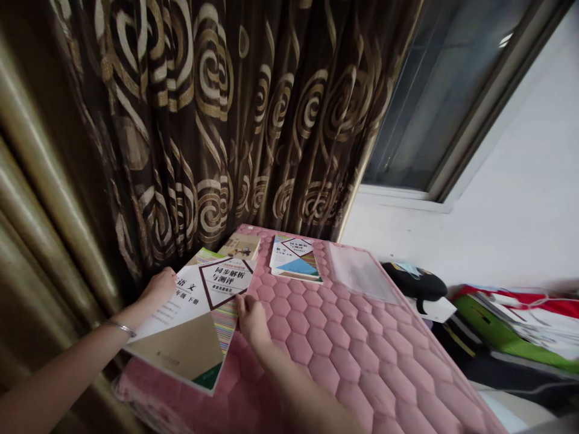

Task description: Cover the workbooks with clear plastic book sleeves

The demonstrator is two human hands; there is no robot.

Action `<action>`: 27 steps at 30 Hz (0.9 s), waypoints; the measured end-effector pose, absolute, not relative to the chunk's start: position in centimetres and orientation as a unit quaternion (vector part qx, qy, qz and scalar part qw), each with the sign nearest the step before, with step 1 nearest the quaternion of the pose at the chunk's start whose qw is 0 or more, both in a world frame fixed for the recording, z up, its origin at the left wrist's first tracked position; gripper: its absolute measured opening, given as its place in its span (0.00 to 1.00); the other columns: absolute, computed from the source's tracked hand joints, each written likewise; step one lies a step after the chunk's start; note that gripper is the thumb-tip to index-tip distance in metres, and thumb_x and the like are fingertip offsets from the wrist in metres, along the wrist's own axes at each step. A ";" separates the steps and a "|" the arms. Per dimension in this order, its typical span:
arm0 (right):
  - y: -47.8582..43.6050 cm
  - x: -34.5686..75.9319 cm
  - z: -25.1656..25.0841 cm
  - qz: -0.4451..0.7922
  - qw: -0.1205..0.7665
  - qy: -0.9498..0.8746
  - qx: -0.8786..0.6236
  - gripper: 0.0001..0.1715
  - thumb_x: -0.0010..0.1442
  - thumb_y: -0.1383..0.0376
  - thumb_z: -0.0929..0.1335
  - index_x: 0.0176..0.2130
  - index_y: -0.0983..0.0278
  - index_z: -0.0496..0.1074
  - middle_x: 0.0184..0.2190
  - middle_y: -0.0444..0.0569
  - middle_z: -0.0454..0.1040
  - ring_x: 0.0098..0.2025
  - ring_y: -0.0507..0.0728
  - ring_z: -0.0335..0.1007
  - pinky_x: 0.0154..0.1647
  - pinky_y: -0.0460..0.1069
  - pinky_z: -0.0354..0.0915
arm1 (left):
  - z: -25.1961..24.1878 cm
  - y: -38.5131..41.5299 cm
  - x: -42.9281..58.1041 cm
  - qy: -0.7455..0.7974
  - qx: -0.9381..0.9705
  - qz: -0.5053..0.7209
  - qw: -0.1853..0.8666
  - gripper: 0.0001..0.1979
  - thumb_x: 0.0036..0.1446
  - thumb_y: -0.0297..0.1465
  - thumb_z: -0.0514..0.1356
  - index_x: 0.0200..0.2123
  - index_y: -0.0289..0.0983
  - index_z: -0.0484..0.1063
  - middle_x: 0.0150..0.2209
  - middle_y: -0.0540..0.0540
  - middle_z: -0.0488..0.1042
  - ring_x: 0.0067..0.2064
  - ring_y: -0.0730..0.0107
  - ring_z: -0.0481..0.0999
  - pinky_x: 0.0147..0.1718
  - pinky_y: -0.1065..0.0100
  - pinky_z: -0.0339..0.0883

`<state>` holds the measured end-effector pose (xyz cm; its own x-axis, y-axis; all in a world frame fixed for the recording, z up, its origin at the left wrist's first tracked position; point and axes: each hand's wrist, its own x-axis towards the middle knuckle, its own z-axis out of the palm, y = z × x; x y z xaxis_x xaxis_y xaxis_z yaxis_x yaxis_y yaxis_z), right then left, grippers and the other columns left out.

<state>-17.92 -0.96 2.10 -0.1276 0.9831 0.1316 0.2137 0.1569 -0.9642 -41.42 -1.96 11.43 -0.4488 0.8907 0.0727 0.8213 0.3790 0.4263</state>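
A workbook (190, 319) with a white, tan and green cover and Chinese print, upside down to me, is held between my two hands near the left side of the pink quilted surface. My left hand (159, 289) grips its left edge, a silver bracelet on the wrist. At the right edge, my right hand (252, 319) pinches the cover's side with thumb and fingers. Behind it lies a beige book (240, 246), partly covered. A second workbook (296, 258), with a blue and white cover, rests farther right, apart from both hands.
A clear plastic sleeve (362, 272) lies on the pink quilted surface (357, 343) at the far right. Brown patterned curtains (271, 120) hang right behind. Beyond the right edge are a black case (414, 280) and a green bag (488, 319) with papers.
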 end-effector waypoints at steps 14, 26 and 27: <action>-0.6 -19.1 1.1 0.305 0.419 -0.667 -0.535 0.18 0.65 0.60 0.62 0.27 0.62 0.71 0.26 0.51 0.78 0.26 0.54 0.70 0.26 0.46 0.55 | 9.1 -1.3 -41.8 0.845 0.529 0.073 0.025 0.17 0.61 0.21 0.43 0.45 0.28 0.69 0.46 0.30 0.74 0.50 0.53 0.75 0.45 0.61 0.67; -0.3 -19.3 0.5 0.360 0.413 -0.631 -0.550 0.18 0.65 0.58 0.63 0.25 0.61 0.68 0.25 0.51 0.77 0.27 0.55 0.71 0.26 0.46 0.57 | 8.7 -0.4 -41.7 0.846 0.523 0.077 0.075 0.14 0.58 0.20 0.47 0.39 0.28 0.72 0.45 0.28 0.77 0.48 0.56 0.78 0.40 0.68 0.66; -0.2 -19.4 0.2 0.368 0.411 -0.623 -0.555 0.18 0.65 0.57 0.63 0.25 0.61 0.67 0.26 0.52 0.77 0.28 0.56 0.71 0.27 0.46 0.58 | 8.7 -0.5 -41.7 0.848 0.518 0.083 0.079 0.14 0.58 0.20 0.47 0.40 0.28 0.71 0.45 0.28 0.78 0.48 0.55 0.78 0.39 0.67 0.66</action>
<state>-19.40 -0.21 0.25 -0.0465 0.9935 0.1036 0.3881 0.1135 -0.9146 -41.72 -0.46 8.66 -0.4508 0.8913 -0.0481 0.8652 0.4496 0.2219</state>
